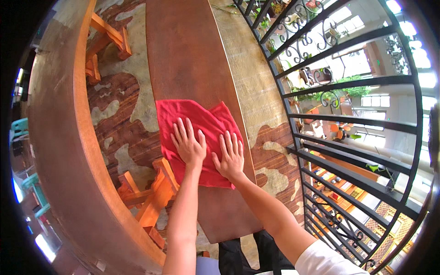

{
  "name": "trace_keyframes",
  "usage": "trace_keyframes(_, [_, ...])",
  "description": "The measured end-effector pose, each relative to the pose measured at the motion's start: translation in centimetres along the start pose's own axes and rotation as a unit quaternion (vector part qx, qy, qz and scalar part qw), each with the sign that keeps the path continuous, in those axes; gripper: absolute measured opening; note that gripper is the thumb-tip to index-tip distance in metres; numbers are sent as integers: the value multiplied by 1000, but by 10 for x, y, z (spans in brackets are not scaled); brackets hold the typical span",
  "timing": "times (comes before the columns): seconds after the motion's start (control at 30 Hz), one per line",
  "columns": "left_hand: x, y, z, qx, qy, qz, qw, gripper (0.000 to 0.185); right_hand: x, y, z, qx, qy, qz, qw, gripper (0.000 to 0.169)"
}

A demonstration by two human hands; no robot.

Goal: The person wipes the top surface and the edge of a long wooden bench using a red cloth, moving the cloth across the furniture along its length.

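A red cloth (202, 118) lies spread and slightly wrinkled across a long brown wooden bench (189, 51). My left hand (189, 141) rests flat on the cloth, palm down, its fingers apart and pointing up the bench. Beside it, my right hand (229, 154) presses on the cloth's right part, near the bench's right edge. Neither hand grips the fabric. One corner of the cloth reaches the left edge of the bench top, and its lower edge hangs slightly over on that side.
A long wooden table (62, 137) runs along the left, with orange-brown wooden legs (154, 196) under it. To the right stands a black metal railing (347, 82) with scrollwork; plants and furniture show beyond. Patterned flooring (117, 99) lies between. A turquoise chair (36, 192) is at far left.
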State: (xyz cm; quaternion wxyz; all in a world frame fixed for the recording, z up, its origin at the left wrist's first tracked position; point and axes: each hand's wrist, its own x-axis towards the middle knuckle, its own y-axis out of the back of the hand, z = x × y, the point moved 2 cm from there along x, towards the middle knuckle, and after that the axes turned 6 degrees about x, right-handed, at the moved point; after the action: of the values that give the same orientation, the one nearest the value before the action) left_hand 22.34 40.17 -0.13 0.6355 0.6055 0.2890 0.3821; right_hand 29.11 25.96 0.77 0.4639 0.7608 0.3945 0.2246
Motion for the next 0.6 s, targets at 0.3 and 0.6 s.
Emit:
trace_keyframes(0.3, [-185, 20, 34, -16, -71, -138, 988, 63, -224, -1, -1, 32, -194, -56, 979, 72])
trace_keyframes(0.6, [-302, 22, 29, 28, -86, -214, 973, 70, -281, 6, 9, 132, -318, -43, 938, 73])
